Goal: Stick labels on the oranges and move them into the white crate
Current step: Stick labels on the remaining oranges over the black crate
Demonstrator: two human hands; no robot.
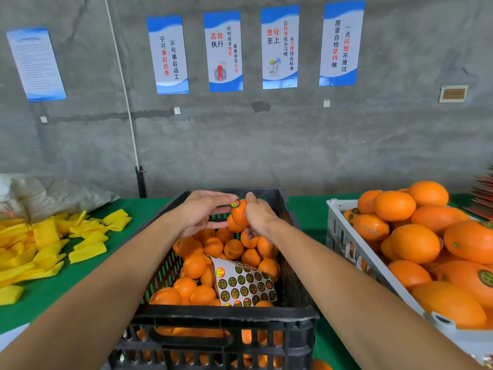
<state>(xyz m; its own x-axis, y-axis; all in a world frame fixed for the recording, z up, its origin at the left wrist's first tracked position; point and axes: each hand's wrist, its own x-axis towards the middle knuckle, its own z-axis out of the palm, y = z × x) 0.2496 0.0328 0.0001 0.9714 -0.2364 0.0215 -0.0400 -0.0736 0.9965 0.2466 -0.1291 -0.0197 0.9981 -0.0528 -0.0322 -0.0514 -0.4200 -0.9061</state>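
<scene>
Over the black crate (213, 324) we held one orange (239, 217) up in our right hand (260, 217), fingers curled round it so its top faced us. Our left hand (204, 210) pressed a round label (235, 203) onto it with the thumb, fingers otherwise loose. The sticker sheet (244, 283) lay near on the unlabelled fruit; the white crate (344, 236) waited at the right.

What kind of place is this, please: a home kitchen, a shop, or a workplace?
Probably a fruit packing workshop. Blue work-slogan posters hang on a bare concrete wall, a black crate and a white crate hold many oranges, and a sheet of labels lies ready.
</scene>
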